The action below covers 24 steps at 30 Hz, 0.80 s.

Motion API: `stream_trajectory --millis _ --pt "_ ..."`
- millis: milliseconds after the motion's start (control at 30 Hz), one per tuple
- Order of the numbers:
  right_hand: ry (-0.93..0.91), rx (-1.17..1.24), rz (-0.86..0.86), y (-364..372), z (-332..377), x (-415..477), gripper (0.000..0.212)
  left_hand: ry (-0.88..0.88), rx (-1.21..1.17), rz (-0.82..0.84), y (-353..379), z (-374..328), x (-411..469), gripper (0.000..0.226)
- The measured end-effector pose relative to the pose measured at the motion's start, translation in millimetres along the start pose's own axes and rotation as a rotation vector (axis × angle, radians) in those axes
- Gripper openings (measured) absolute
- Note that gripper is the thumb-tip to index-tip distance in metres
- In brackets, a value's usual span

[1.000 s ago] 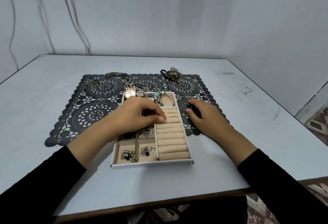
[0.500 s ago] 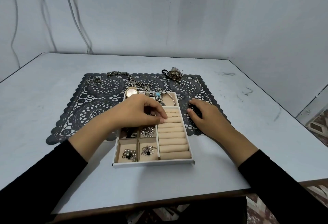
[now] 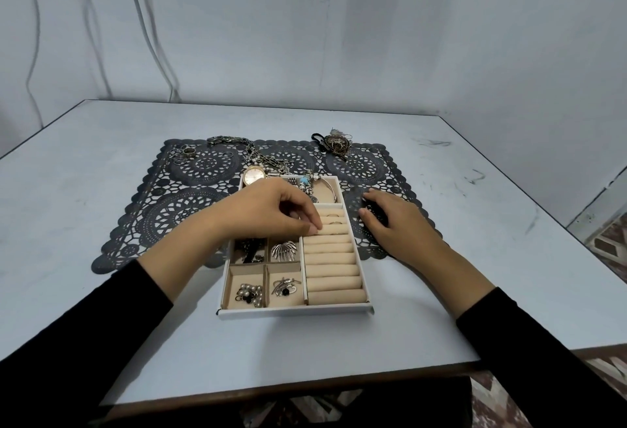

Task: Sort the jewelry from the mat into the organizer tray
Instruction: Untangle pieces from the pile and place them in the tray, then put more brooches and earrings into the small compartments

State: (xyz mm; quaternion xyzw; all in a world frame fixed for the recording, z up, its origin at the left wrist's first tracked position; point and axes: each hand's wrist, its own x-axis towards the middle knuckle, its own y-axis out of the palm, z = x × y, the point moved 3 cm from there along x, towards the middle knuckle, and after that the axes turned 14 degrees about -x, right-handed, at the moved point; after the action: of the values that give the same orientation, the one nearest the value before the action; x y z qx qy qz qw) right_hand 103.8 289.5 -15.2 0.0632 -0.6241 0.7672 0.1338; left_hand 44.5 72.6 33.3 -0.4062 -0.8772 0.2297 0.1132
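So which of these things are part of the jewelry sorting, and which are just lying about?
Part of the job: organizer tray, lace mat, loose rings, chain, watch, tasselled pendant, left hand at the ring rolls, right hand on the mat.
Lying about: table, wall cables.

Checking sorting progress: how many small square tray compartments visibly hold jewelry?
4: pearl cluster near left, dark-stone brooch near right, dark piece and fan brooch behind them. The left hand may hide more.

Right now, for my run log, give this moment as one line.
left hand: fingers curled at ring rolls, contents unseen | right hand: rests on mat | tray: partly filled | on mat: rings, chain
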Motion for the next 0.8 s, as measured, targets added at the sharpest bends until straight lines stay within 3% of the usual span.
stream_trajectory --millis 233,467,633,800 --pt "0.064 0.073 -0.014 -6 -2 4 0.038 0.069 0.004 -0.028 -1 -1 -2 0.007" --pt "0.073 0.086 -0.055 -9 -4 26 0.036 0.131 -0.161 -0.406 -42 14 7 0.012" --pt "0.057 0.069 -0.034 -2 -4 55 0.037 0.039 -0.025 -0.614 -80 51 21 0.02" --pt "0.04 0.044 -0.025 8 -3 87 0.04 -0.069 0.195 -0.562 -108 91 35 0.029"
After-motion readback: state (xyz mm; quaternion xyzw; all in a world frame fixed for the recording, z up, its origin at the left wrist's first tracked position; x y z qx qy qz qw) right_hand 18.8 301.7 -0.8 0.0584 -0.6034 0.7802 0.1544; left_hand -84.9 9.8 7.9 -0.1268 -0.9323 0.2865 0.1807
